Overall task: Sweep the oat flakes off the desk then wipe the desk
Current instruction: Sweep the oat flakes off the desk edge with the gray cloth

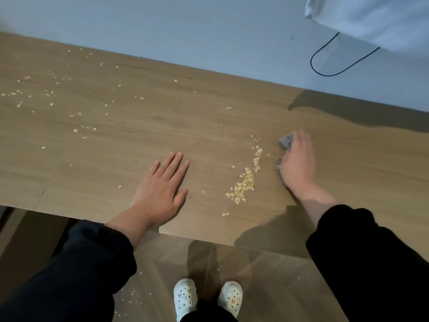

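Flat on the desk (116,147), near its front edge: left hand (160,189), palm down, fingers straight and relaxed, holding nothing. Touches no flakes.

Just right of it, between the two hands: a curved pile (245,184) of oat flakes. Starts near the front edge and thins out toward the back, ending just beside the cloth.

Further right: right hand (298,163), fingers curled over a grey cloth (286,141). Grips the cloth and presses it onto the desk. Bunched cloth peeks out past the fingertips and along the hand's left side; the rest is hidden under the palm.

Across the left half of the desk, well apart from the pile: loose flakes (51,91), thinly scattered back to the wall (162,24).

Dark sleeves (92,263) on both arms.

Below the desk edge: tiled floor (267,275) with a few spilled flakes (133,293) and a pair of white shoes (185,298).

Upper right, against the wall: a black cable (325,70) looping down from under white fabric (371,19).
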A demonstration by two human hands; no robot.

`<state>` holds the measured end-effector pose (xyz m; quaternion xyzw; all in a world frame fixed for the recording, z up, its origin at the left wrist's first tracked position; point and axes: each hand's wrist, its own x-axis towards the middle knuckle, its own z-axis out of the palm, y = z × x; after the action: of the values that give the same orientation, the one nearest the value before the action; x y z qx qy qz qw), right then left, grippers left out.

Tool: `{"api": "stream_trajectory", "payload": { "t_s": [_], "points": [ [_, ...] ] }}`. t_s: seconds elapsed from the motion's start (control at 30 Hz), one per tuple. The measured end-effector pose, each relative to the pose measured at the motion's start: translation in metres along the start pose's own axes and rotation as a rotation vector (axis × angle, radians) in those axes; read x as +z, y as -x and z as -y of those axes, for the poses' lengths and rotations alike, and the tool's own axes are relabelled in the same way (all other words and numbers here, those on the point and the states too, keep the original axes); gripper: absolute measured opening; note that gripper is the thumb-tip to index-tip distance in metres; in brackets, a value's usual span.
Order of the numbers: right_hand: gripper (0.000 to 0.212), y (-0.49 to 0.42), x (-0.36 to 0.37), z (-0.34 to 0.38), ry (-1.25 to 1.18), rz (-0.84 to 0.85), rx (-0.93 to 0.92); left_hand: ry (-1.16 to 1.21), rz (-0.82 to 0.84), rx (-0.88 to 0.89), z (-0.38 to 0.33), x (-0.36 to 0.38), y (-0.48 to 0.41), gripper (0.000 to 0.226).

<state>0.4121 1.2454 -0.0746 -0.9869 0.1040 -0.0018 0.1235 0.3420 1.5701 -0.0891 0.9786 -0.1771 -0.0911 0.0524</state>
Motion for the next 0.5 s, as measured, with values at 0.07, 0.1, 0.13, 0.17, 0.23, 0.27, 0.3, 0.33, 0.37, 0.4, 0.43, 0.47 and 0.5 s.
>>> {"api": "stream_trajectory", "payload": {
  "t_s": [0.07, 0.1, 0.13, 0.17, 0.23, 0.27, 0.3, 0.33, 0.37, 0.4, 0.43, 0.47, 0.5],
  "points": [
    [0.074, 0.009, 0.006, 0.026, 0.0, 0.015, -0.132, -0.014, -0.019, -0.006, -0.001, 0.001, 0.0, 0.07],
    [0.075, 0.014, 0.01, 0.036, 0.0, 0.028, -0.188, -0.012, -0.026, -0.007, -0.001, 0.001, -0.001, 0.069],
    [0.075, 0.019, 0.014, 0.042, -0.002, 0.047, -0.231, -0.012, -0.032, -0.01, -0.001, 0.001, -0.001, 0.069],
    [0.074, 0.021, 0.017, 0.043, -0.01, 0.067, -0.263, -0.012, -0.039, -0.015, -0.001, 0.001, -0.001, 0.068],
    [0.072, 0.018, 0.015, 0.033, -0.031, 0.091, -0.275, -0.004, -0.044, -0.02, 0.0, 0.002, -0.002, 0.067],
    [0.071, 0.013, 0.013, 0.023, -0.038, 0.077, -0.255, -0.001, -0.04, -0.022, 0.0, 0.002, -0.002, 0.066],
    [0.071, 0.005, 0.011, 0.013, -0.047, 0.046, -0.218, 0.0, -0.038, -0.024, 0.0, 0.003, -0.002, 0.065],
    [0.068, -0.005, 0.008, 0.004, -0.059, 0.016, -0.164, 0.0, -0.04, -0.026, 0.0, 0.003, -0.002, 0.065],
    [0.064, -0.017, 0.005, -0.001, -0.065, -0.002, -0.108, -0.003, -0.043, -0.024, 0.0, 0.004, -0.002, 0.064],
    [0.062, -0.03, 0.004, -0.003, -0.058, -0.003, -0.066, -0.008, -0.044, -0.02, 0.0, 0.004, -0.002, 0.064],
    [0.061, -0.042, 0.003, -0.001, -0.05, 0.005, -0.047, -0.013, -0.044, -0.018, 0.0, 0.004, -0.002, 0.064],
    [0.062, -0.053, 0.002, 0.006, -0.045, 0.02, -0.051, -0.02, -0.044, -0.016, 0.0, 0.004, -0.002, 0.064],
    [0.063, -0.06, 0.003, 0.015, -0.045, 0.036, -0.076, -0.028, -0.045, -0.015, 0.001, 0.004, -0.003, 0.064]
  ]
}}
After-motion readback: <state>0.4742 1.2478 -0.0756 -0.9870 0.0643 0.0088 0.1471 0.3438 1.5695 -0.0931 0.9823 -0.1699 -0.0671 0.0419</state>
